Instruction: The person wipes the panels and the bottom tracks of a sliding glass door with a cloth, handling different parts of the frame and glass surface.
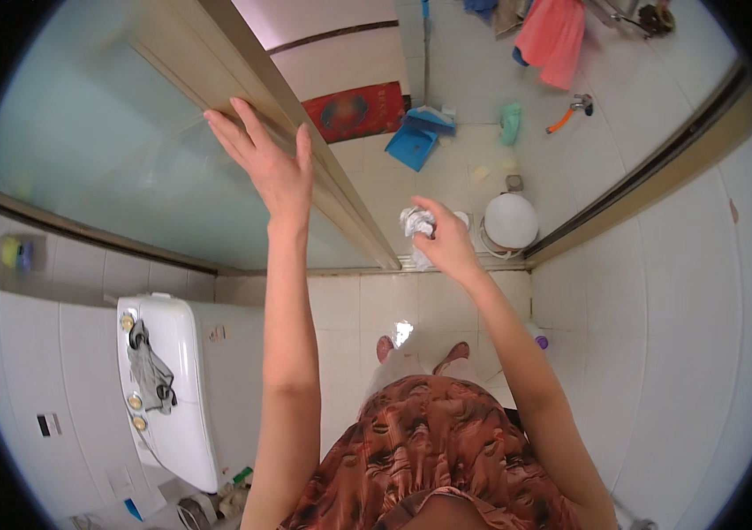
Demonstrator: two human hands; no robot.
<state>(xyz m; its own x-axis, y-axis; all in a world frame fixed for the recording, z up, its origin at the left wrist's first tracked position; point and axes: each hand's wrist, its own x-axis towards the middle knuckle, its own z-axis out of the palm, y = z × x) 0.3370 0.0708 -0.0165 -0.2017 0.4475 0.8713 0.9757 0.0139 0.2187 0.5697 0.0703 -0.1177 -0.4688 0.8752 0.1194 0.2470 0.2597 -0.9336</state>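
Note:
My left hand (274, 165) lies flat with its fingers spread against the beige frame (237, 73) of a sliding door with a frosted glass panel (117, 146). Crumpled white paper or cloth (417, 222) is pinched between the thumb and fingers of my right hand (448, 238). That hand hangs in the doorway, above the metal door track (462, 263) and left of a round white lid (510, 220). What supports the lid cannot be fully made out. Part of the crumpled white piece is hidden behind my fingers.
A white twin-tub washing machine (174, 391) with a grey mesh bag (150, 374) on top stands at left. Beyond the doorway are a blue dustpan (412, 147), a red mat (356, 111), a green bag (510, 124) and a tap with an orange hose (561, 122). A pink towel (551, 40) hangs at upper right.

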